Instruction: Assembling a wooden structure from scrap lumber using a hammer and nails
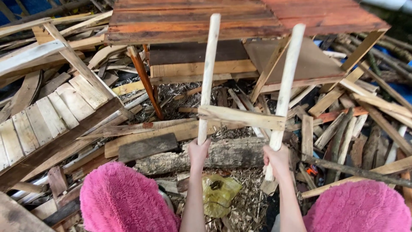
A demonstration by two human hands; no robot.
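Observation:
I hold up a small frame of two pale round wooden poles joined by a rough crossbar. My left hand grips the bottom of the left pole. My right hand grips the lower part of the right pole. Both poles point away from me toward a reddish plank table. My knees, covered in fuzzy pink cloth, show at the bottom left and right.
Scrap planks, slats and branches cover the ground all around. A thick log lies across just beyond my hands. A yellow plastic bag rests on wood chips between my knees. A slatted pallet piece lies at the left.

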